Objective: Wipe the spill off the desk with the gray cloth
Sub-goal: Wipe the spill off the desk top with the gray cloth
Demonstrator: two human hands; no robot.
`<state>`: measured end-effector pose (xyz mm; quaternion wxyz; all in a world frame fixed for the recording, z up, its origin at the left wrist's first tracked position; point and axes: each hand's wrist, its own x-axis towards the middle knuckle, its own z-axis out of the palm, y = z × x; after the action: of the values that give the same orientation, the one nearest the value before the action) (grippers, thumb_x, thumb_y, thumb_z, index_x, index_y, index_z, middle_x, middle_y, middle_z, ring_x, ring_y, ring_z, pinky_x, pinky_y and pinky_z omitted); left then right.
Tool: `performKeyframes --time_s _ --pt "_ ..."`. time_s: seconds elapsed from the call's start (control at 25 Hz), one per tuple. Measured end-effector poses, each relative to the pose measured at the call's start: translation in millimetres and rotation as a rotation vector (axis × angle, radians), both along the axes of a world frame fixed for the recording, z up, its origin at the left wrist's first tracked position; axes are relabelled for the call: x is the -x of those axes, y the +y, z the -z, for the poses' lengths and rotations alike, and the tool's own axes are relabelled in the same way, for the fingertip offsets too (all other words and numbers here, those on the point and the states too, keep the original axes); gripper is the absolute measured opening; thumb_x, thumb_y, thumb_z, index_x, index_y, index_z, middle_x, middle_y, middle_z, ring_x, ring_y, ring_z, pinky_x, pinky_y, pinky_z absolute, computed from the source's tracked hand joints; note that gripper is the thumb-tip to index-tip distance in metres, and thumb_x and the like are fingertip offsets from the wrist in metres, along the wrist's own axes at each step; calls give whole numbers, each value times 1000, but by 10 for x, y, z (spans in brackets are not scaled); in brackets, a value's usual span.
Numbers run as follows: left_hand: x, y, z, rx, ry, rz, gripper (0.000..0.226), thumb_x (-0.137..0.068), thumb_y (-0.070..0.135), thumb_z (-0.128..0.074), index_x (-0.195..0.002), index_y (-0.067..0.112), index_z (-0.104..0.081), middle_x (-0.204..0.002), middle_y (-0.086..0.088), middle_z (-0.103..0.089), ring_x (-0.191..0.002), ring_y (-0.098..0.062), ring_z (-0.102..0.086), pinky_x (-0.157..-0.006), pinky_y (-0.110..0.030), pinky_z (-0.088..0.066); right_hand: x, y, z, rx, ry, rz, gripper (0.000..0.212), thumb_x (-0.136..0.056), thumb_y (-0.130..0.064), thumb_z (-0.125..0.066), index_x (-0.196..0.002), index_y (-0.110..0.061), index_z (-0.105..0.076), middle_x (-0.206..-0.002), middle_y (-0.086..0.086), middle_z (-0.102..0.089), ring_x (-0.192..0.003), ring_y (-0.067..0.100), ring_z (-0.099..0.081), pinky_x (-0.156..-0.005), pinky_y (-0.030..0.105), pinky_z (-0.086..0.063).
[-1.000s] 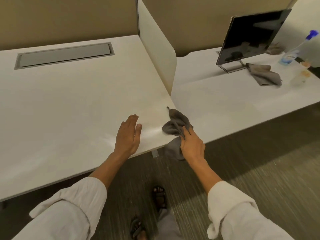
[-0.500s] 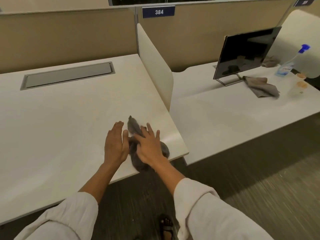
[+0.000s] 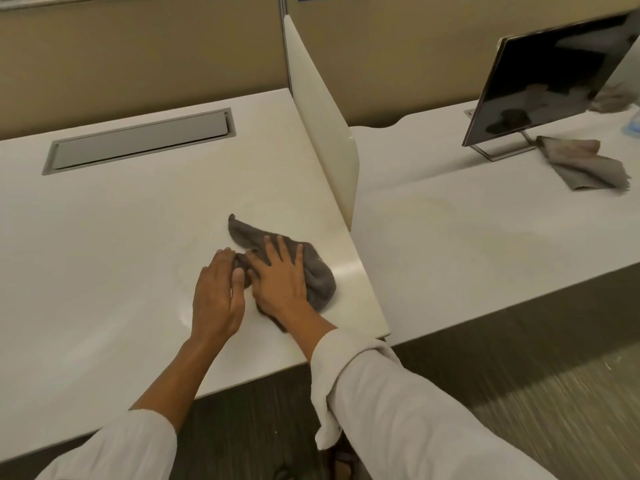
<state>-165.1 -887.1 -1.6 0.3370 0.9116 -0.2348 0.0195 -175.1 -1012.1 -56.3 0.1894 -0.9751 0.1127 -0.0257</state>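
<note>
Two hands on surface (image 3: 104,237): right hand (image 3: 280,282) flat, fingers (image 3: 277,247) splayed over gray cloth (image 3: 311,271); left hand (image 3: 216,296) released beside. Best pressed evenly.

Tan fabric partition panels (image 3: 138,53) line the rear of the workstations. A cream divider (image 3: 322,133) stands upright between two white work surfaces. A gray cable-tray lid (image 3: 138,142) sits recessed in the left surface (image 3: 86,237). A dark monitor (image 3: 554,77) stands tilted on the right one. The floor (image 3: 554,393) is dark striped carpet.
</note>
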Motion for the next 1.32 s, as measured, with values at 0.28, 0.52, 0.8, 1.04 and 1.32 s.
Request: performKeyframes --time_s 0.28,0.52,0.8,1.04,1.32 --pt "8 -180 10 -75 32 -8 58 -99 38 -26 -145 6 -39 -153 -13 -40 -144 -28 -33 -119 -49 -24 -4 -719 -1 20 -39 219 47 -101 -43 -38 -146 -32 -46 -161 8 -30 -151 29 -17 -123 50 -7" --pt "258 -151 66 -91 88 8 60 -98 42 -23 -147 10 -36 -155 -9 -36 -145 -25 -30 -121 -44 -20 714 -1044 65 -92 -151 222 42 -100 -33 -49 -140 -22 -56 -156 8 -40 -145 28 -33 -120 40 -22" --pt "351 -151 -49 -54 103 51 57 -99 39 -24 -146 10 -39 -154 -10 -39 -144 -25 -32 -120 -44 -22 1416 -495 -50 -18 -89 106 52 -100 -44 -40 -148 -25 -44 -161 7 -31 -149 26 -25 -123 38 -11" --pt "220 -66 -111 -10 53 59 51 -102 33 -25 -142 6 -43 -149 -14 -44 -141 -27 -37 -117 -45 -27 1012 45 -41 -29 -51 -77 48 -101 -43 -37 -147 -27 -43 -161 12 -28 -150 29 -22 -124 43 -14" --pt "205 440 95 -238 167 84 64 -100 49 -14 -153 15 -22 -162 -2 -19 -151 -14 -8 -122 -40 3 1233 666 12 -131 -168 -348 38 -97 -27 -50 -134 -21 -58 -151 6 -47 -144 24 -35 -120 44 -25"
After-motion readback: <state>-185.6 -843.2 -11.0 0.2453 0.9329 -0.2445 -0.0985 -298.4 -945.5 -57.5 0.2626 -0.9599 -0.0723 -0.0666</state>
